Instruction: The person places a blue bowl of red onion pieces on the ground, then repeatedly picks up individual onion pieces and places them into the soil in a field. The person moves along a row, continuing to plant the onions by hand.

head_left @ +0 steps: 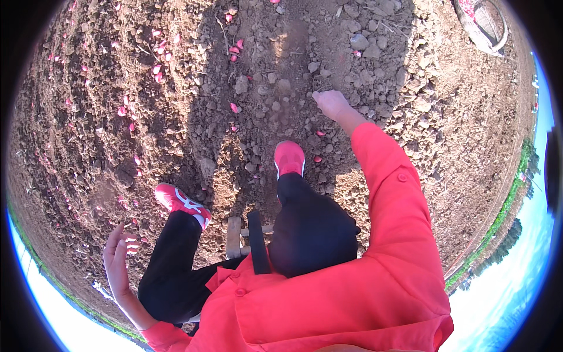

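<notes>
My right hand (330, 104) reaches forward just above the shaded, cloddy soil (299, 105), its fingers drawn together. Whether anything sits inside them is hidden. Two pink clove-shaped pieces (320, 133) lie on the dirt between it and my shoe. At the lower left, my left hand (118, 257) hangs beside my knee, fingers loosely curled and apart, with nothing visible in it. More pink clove-shaped pieces (122, 111) are scattered along the furrows at the left, and another pink piece (233, 107) rests ahead of my feet.
A wooden stool (233, 237) and a dark strap (258, 244) show between my legs. My pink shoes (290, 157) are planted on the soil. At the upper right stands a basket (477, 33) with a hooped handle and pink pieces inside. Stones (359, 42) and clods dot the ground.
</notes>
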A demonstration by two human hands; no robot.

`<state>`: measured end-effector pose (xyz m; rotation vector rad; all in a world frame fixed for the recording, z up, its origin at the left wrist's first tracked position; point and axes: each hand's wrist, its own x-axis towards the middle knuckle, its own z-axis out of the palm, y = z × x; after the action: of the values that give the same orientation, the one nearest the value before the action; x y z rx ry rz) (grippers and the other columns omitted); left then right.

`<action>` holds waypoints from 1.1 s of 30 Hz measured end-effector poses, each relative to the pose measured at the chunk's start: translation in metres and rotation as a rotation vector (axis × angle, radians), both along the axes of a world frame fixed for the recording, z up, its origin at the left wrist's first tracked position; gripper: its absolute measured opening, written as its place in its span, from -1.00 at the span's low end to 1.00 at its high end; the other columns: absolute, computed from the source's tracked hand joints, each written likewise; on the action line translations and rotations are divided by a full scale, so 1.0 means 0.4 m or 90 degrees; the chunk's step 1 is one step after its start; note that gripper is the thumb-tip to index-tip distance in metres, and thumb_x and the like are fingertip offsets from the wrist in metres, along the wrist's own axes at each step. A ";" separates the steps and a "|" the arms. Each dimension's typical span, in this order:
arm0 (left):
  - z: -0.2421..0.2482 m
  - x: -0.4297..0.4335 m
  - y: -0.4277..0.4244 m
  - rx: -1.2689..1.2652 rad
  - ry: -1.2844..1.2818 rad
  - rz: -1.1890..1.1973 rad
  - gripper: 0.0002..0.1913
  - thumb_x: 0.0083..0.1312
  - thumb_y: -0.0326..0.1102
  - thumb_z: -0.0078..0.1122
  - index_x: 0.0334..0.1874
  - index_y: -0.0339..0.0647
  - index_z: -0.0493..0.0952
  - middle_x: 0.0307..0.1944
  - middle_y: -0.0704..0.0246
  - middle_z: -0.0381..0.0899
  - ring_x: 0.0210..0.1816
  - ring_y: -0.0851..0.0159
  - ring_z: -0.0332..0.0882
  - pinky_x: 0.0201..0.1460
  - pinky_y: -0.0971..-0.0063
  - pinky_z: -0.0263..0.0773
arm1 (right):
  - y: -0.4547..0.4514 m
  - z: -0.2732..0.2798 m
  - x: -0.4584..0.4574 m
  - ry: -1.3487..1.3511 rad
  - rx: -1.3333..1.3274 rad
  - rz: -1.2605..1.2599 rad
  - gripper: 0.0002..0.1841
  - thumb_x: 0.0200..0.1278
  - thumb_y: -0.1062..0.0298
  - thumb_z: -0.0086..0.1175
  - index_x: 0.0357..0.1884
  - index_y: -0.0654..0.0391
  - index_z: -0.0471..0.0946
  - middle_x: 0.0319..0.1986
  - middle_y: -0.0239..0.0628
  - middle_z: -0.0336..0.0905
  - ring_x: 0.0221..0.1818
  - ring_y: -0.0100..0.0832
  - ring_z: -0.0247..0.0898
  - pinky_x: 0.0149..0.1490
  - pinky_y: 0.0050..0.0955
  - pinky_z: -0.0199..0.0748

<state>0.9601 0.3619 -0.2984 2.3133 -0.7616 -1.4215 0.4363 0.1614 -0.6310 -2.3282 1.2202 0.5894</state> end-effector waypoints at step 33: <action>0.008 -0.050 -0.106 0.081 -0.068 -0.106 -0.63 0.32 -0.41 0.00 0.18 -0.29 0.42 -0.27 0.44 0.55 -0.40 0.58 0.37 -0.40 0.72 0.27 | -0.358 -0.075 0.536 -0.157 -0.261 -0.088 -0.83 0.09 0.30 0.03 -0.30 0.02 0.61 -0.34 -0.31 0.49 -0.20 -0.25 0.46 -0.20 -0.24 0.43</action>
<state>0.9401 0.3196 -0.2953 2.4899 -0.9403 -1.4638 0.6508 0.0184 -0.6609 -2.5164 1.4729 -0.0036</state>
